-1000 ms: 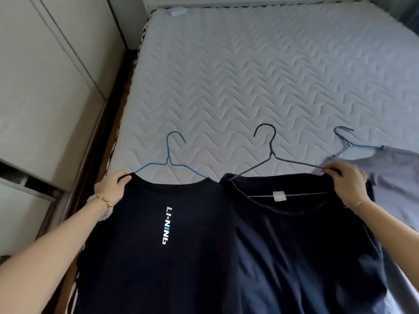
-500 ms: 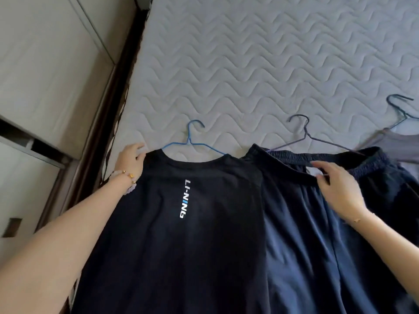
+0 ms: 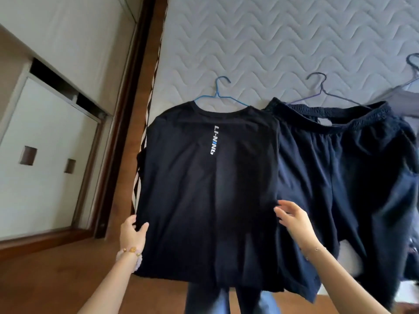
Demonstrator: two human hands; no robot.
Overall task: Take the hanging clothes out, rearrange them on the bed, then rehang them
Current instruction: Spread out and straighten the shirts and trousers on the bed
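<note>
At the left edge of the grey quilted mattress point(image 3: 272, 41) the black logo-printed T-shirt point(image 3: 204, 189) is laid on its blue wire hanger point(image 3: 221, 96); its sides should be drawn out evenly, one gripped by the left hand point(image 3: 132, 232), the right hand point(image 3: 294, 220) spread open beside the other

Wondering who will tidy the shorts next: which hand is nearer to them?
Right. The right hand is over the shorts, beside the tee's edge; the left hand grips the tee's opposite edge, the whole tee between it and the shorts.
</note>
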